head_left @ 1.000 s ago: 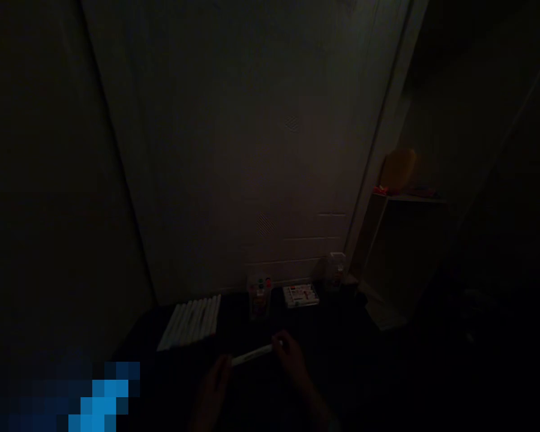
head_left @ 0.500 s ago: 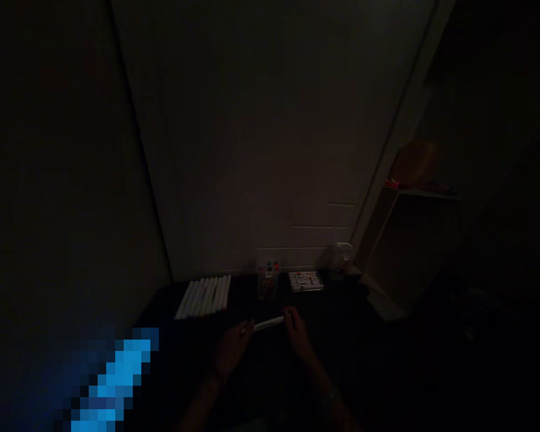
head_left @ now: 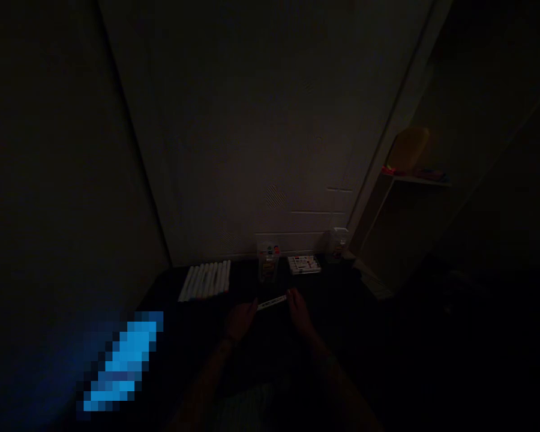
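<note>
A white marker [head_left: 272, 302] with dark print along its side stretches between my two hands, tilted slightly up to the right. Its left end is gripped by my left hand [head_left: 243, 319], fingers closed round it. My right hand [head_left: 299, 309] pinches the other end. Past the hands, to the left, a row of white markers [head_left: 206, 281] lies side by side on the dark table. Straight ahead stands a clear plastic container [head_left: 268, 264] with a few coloured bits near its top. Dim light hides the finer finger detail.
A flat case of small white pieces [head_left: 304, 264] lies right of the container. Another clear container [head_left: 339, 245] stands by the wall. A blurred bright blue patch [head_left: 126, 363] is at lower left. At right, a yellow object [head_left: 409, 148] rests on a cabinet [head_left: 387, 228].
The view has tipped down a little, so everything sits higher in the picture. Between my hands the marker now shows more of its printed side. Both hands still hold it.
</note>
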A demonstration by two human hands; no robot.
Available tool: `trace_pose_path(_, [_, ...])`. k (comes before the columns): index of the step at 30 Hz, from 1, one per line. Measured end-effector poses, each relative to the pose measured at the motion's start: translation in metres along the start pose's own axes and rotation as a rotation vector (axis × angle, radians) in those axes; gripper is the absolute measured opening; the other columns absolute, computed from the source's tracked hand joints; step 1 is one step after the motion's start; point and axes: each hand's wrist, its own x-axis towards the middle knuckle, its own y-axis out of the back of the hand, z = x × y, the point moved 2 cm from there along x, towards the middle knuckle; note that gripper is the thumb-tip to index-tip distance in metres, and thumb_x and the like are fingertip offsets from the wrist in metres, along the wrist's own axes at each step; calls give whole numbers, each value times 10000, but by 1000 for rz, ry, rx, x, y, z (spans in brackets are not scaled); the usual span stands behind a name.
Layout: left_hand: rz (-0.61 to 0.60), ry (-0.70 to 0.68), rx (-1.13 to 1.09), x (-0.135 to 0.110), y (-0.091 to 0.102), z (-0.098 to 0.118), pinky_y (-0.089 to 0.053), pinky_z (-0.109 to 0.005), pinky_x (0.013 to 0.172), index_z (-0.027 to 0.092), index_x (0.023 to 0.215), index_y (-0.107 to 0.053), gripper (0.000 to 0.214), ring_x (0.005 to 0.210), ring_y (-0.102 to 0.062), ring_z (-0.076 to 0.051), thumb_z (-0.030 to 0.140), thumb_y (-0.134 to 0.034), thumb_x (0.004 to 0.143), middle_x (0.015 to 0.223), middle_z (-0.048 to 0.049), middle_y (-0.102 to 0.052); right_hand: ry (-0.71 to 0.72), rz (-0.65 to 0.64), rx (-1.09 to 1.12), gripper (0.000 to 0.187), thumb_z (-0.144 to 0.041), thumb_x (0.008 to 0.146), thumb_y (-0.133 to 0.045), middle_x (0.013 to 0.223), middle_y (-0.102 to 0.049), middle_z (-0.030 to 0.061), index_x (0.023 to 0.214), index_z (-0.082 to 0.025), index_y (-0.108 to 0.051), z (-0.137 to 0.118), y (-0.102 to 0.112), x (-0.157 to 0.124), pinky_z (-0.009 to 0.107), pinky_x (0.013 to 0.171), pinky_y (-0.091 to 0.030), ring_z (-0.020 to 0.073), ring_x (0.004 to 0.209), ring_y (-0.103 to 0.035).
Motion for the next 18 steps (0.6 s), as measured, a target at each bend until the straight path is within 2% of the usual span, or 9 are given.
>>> trace_pose_path(4, [-43,12,-4,0,2,1,-315,-240,588,149,741,-661,585,712,-581,-169,474,-187,849,769,-102,-659,40,15,-60,335,-427,862,-303,827,-535,37,827,-184,-531,-1,0,0,265,751,-362,139,784,-475])
trace_pose_path(8, [-51,20,-46,1,2,1,-320,-239,600,140,721,-656,568,707,-577,-163,460,-204,847,760,-103,-656,52,6,-39,321,-408,869,-293,831,-530,34,833,-186,-522,-3,1,0,261,744,-368,135,778,-473])
trace_pose_path(14, [37,-5,-144,4,-4,-8,-284,-238,533,144,601,-605,636,572,-524,-134,533,-156,828,631,-65,-617,-19,-18,66,334,-444,840,-328,795,-562,2,863,-194,-548,-11,3,-1,222,678,-386,126,747,-505])
trace_pose_path(18, [156,-45,-207,4,-1,-10,-271,-232,520,141,538,-556,626,536,-473,-116,545,-171,821,549,-35,-563,-147,-3,16,429,-528,783,-373,650,-576,10,714,-174,-606,-13,0,3,217,582,-376,142,646,-512])
